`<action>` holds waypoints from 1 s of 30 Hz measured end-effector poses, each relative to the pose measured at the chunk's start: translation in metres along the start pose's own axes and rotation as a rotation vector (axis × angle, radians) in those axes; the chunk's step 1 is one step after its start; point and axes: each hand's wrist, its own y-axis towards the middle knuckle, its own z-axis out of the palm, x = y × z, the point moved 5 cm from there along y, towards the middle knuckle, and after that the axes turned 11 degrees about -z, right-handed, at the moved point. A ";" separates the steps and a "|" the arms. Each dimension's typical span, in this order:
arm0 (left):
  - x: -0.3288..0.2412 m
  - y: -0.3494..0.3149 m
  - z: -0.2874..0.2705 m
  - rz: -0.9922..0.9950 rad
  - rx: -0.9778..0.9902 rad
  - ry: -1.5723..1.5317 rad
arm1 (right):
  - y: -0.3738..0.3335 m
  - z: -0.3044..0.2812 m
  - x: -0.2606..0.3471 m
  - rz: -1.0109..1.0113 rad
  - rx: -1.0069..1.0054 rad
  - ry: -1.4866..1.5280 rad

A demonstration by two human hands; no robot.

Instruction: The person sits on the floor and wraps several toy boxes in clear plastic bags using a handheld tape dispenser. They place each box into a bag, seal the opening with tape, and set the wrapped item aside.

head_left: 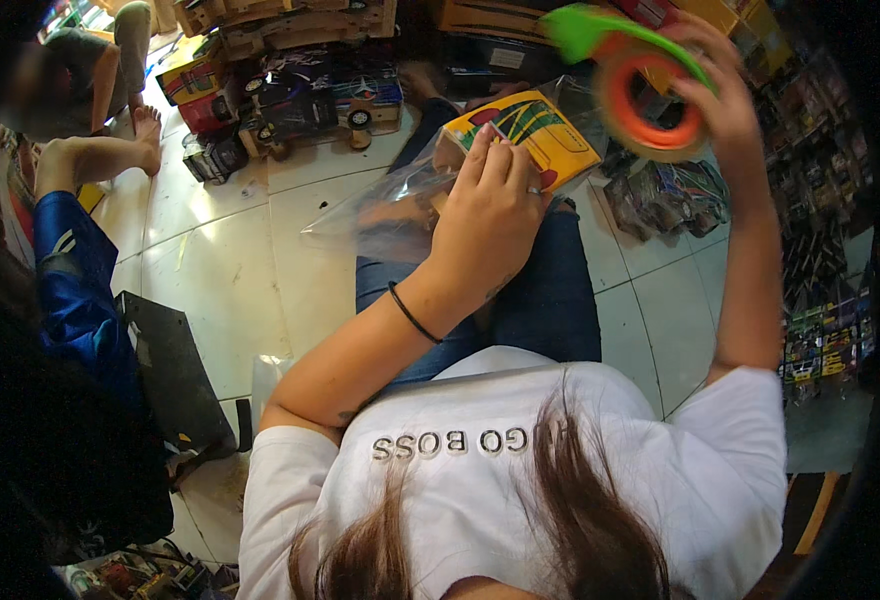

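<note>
On my lap lies a yellow box (570,142) with green and red printing, partly covered by a clear plastic bag (350,222). The loose end of the bag spreads out to the left over my thigh. My left hand (495,185) grips the box and plastic, its fingers bent over the near left side. Raised to the far right, my right hand (715,95) is closed round a green tape dispenser (585,35). A roll of tape with an orange core (650,108) sits in the dispenser. Both are blurred by motion, and the dispenser is apart from the box.
Toy trucks (295,105) and boxes stand at the far left. Bagged items (665,195) lie on the tiled floor (215,250) beside my right knee, and many small packages (825,330) hang farther right. Another person's leg (95,165) and a dark panel (175,370) are at left.
</note>
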 end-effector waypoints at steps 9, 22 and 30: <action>0.005 -0.007 0.005 0.002 -0.068 -0.034 | 0.145 0.112 0.051 -0.071 0.681 0.236; 0.005 -0.010 0.000 -0.007 -0.058 -0.093 | 0.124 0.100 0.057 0.338 0.890 0.360; 0.004 -0.016 0.002 0.005 -0.148 -0.030 | 0.048 -0.004 0.096 0.238 0.465 0.312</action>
